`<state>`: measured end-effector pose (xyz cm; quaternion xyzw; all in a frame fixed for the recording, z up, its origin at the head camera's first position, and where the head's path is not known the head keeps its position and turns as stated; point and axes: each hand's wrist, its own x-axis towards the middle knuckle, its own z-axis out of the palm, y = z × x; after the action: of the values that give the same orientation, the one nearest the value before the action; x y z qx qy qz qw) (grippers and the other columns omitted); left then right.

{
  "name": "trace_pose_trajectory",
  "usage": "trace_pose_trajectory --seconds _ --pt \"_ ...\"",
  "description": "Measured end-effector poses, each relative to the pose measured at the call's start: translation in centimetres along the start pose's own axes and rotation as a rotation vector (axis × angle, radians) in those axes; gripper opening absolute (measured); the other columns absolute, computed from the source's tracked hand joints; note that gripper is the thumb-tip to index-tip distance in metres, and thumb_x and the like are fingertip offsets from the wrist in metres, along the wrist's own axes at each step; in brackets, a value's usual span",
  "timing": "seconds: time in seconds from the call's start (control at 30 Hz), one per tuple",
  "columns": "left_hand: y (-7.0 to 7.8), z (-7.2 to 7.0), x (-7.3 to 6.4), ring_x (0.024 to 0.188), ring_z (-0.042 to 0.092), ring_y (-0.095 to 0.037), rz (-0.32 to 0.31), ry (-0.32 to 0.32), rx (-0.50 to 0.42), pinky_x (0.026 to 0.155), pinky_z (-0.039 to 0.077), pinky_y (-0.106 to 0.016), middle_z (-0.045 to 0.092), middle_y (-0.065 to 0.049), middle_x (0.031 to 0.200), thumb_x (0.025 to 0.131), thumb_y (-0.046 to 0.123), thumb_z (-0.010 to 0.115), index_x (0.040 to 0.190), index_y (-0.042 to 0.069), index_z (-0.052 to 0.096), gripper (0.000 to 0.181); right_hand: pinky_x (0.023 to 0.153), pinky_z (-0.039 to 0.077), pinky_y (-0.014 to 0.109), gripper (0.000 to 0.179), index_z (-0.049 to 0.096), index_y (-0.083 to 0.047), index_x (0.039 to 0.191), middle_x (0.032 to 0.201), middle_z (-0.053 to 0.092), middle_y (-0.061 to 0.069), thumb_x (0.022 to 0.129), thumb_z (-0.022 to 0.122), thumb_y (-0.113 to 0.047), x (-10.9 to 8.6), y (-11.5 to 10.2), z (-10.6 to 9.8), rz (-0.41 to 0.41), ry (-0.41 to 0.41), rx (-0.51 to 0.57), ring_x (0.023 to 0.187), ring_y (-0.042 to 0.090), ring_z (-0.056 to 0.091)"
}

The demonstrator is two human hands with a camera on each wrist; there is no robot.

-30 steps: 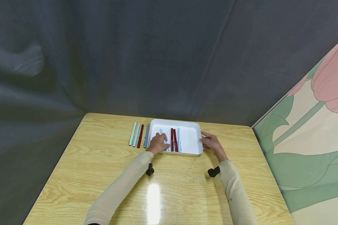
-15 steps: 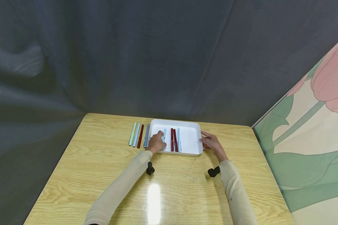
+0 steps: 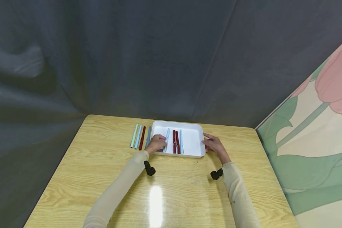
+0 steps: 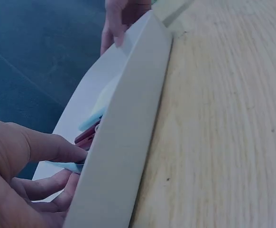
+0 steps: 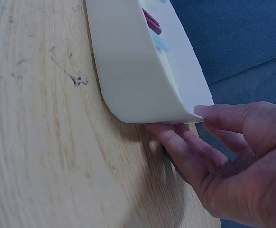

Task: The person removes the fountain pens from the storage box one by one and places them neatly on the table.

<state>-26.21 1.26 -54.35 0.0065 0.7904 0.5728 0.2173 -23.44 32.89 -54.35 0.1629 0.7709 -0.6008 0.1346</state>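
Near the left end of a white tray (image 3: 192,139), my left hand (image 3: 156,143) pinches a light blue pen (image 3: 167,134) between thumb and fingers. The pen leans slightly, its far end to the right; in the left wrist view the hand (image 4: 24,166) and the tray's near wall hide much of it. To its right lie two dark red pens (image 3: 174,139) side by side, then another light blue pen (image 3: 181,141). My right hand (image 3: 215,146) grips the tray's right end. In the right wrist view its thumb (image 5: 218,114) is at the rim and the fingers are under the outer side.
Left of the tray, on the wooden table (image 3: 182,190), lie a light green pen (image 3: 134,135), a light blue pen (image 3: 138,136), a dark red pen (image 3: 142,138) and a darker blue pen (image 3: 148,134). A dark curtain (image 3: 159,63) hangs behind the table.
My left hand has shifted a little left. The light blue pen in it has swung from leaning left at its far end to leaning right. The right hand and tray stay put.
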Motion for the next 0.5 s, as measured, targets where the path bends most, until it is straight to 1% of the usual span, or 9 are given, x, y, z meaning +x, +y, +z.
trace_pose_trajectory --seconds 0.07,0.13,0.27,0.4,0.5 --pt "0.2 -0.2 -0.1 0.089 0.069 -0.026 -0.011 -0.020 -0.046 0.073 0.063 -0.034 0.061 -0.027 0.135 0.093 0.000 0.066 0.132 -0.007 0.060 0.040 0.066 0.058 0.024 0.059 0.042 -0.011 0.161 0.151 0.053 0.029 0.105 0.062 -0.014 0.0 0.0 0.1 -0.002 -0.002 -0.001 0.080 0.005 0.070" --pt "0.4 -0.5 -0.1 0.084 0.067 -0.024 -0.016 -0.040 -0.102 0.072 0.062 -0.034 0.060 -0.027 0.135 0.093 -0.002 0.065 0.133 -0.007 0.058 0.040 0.067 0.059 0.025 0.059 0.042 -0.011 0.161 0.150 0.053 0.029 0.105 0.062 -0.014 0.0 0.0 0.1 -0.009 -0.003 -0.001 0.081 0.006 0.070" --pt "0.5 -0.8 0.1 0.084 0.065 -0.021 -0.023 -0.067 -0.184 0.073 0.062 -0.033 0.060 -0.027 0.134 0.093 -0.004 0.065 0.133 -0.006 0.057 0.041 0.068 0.059 0.026 0.059 0.042 -0.010 0.161 0.150 0.054 0.029 0.106 0.062 -0.014 -0.1 0.0 0.0 -0.019 -0.005 -0.001 0.083 0.008 0.071" --pt "0.5 -1.1 0.2 0.086 0.067 -0.021 -0.018 -0.076 -0.197 0.075 0.062 -0.034 0.062 -0.026 0.133 0.094 -0.004 0.066 0.134 -0.003 0.057 0.041 0.068 0.060 0.026 0.059 0.041 -0.010 0.161 0.150 0.053 0.030 0.106 0.061 -0.014 -0.2 0.1 0.0 -0.024 -0.009 -0.007 0.084 0.009 0.071" --pt "0.5 -1.3 0.2 0.092 0.069 -0.024 -0.008 -0.084 -0.196 0.078 0.063 -0.036 0.062 -0.025 0.134 0.095 -0.003 0.067 0.136 -0.001 0.058 0.042 0.068 0.060 0.026 0.059 0.041 -0.009 0.161 0.150 0.053 0.030 0.106 0.061 -0.014 -0.2 0.1 0.0 -0.025 -0.010 -0.005 0.084 0.009 0.072"
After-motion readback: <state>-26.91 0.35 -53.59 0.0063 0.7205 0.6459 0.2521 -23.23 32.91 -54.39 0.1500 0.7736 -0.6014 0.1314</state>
